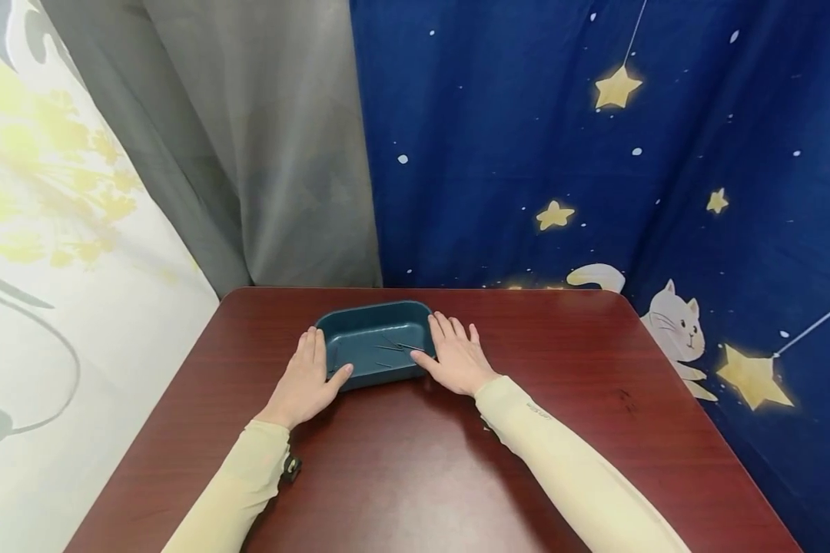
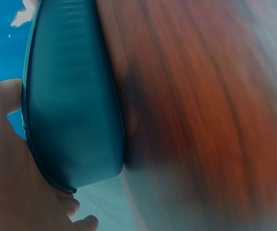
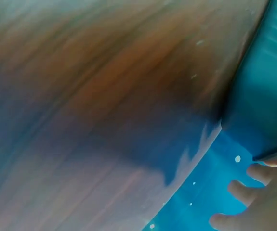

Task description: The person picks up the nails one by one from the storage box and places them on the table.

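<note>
Two bare hands at an oblong tray, described from near to far. In the foreground, a pale left sleeve [image 1: 231,484] and right sleeve [image 1: 574,461] reach over the reddish-brown worktop [image 1: 415,476]. The dark teal tray [image 1: 380,375] appears to rest near the worktop's far edge, left of centre. Its smooth, even walls suggest moulded plastic: probably light, stiff and not fragile, though somewhat slippery against bare skin. The near wall offers a thumb hold; the two short ends, beneath the rim, should give the best-balanced purchase. The left hand [image 1: 307,380] has a wide grip, fingers extended along the left end and thumb spread to the near rim. The right hand [image 1: 459,361] mirrors it at the right end, fingers straight and parted, thumb over the near corner. Each grip touches the tray without curling round it; how firmly either presses cannot be told. Within, several thin, needle-like rods [image 1: 390,348] lie loose, mostly to the right; they would probably slide if the tray were tilted. Behind hang a grey curtain [image 1: 304,153] and a blue star-print curtain [image 1: 484,153].
</note>
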Demonstrator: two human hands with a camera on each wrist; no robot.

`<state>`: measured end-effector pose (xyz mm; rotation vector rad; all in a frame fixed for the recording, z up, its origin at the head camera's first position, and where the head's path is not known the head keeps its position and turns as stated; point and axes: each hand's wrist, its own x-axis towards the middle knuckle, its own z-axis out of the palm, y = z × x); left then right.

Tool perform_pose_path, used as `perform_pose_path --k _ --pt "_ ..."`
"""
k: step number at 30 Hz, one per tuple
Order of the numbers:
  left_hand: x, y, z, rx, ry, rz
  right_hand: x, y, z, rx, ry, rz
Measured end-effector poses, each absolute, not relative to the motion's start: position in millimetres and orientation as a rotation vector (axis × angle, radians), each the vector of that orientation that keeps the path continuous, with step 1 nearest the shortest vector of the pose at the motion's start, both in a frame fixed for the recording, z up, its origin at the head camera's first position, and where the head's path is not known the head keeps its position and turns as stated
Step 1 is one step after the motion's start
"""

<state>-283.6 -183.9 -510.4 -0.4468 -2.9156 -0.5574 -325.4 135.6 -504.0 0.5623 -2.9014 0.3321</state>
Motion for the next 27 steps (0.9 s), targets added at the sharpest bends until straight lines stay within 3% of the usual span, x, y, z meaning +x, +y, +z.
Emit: perform_pose_path --k 12,27 --pt "-282.3 -158.1 -511.0 -0.486 -2.874 -0.571 -321.4 156.6 -504.8 0.481 -2.950 0.407" --pt "-281.5 -123.5 -507.5 -0.529 -2.878 -0.628 -291.7 187.6 -503.2 0.374 -2.948 0.409"
